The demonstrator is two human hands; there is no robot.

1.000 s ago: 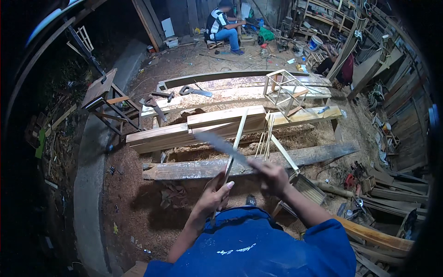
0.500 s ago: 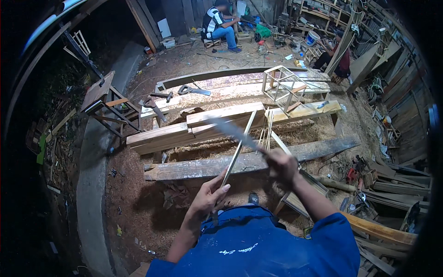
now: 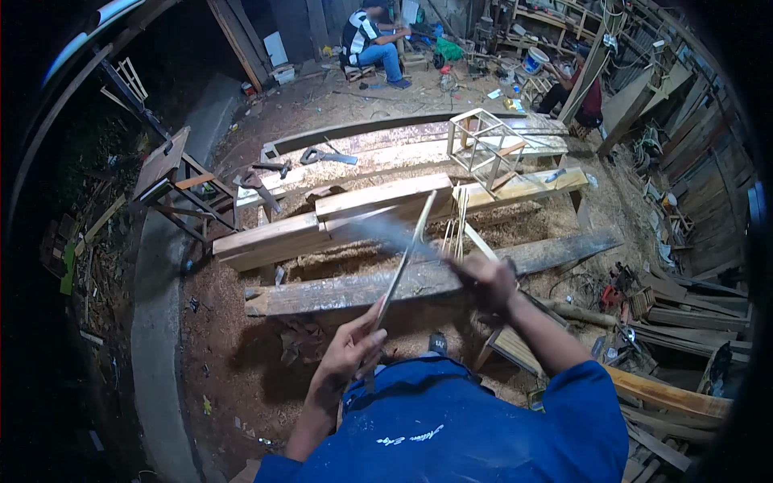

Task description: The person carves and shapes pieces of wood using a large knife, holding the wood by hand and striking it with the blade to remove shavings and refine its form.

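Note:
My left hand [image 3: 350, 346] is closed around the lower end of a thin wooden strip [image 3: 400, 262], which slants up and away to the right. My right hand [image 3: 487, 286] grips the handle of a machete. Motion blurs the machete's blade [image 3: 378, 233], which points left and crosses the strip at about mid-length; I cannot tell whether it touches. Just beyond my right hand, several thin sticks [image 3: 457, 221] lean against a thick pale timber beam [image 3: 386, 196].
A wooden frame [image 3: 487, 149] stands on the far planks near a handsaw [image 3: 328, 157] and a hammer [image 3: 274, 167]. A dark weathered plank [image 3: 338, 296] lies crosswise before me. Two people sit at the back. Scrap wood [image 3: 684, 322] is piled at right.
The machete's blade has swung slightly left and down across the strip, and is more blurred. My left hand keeps its hold. The whole view has shifted a little.

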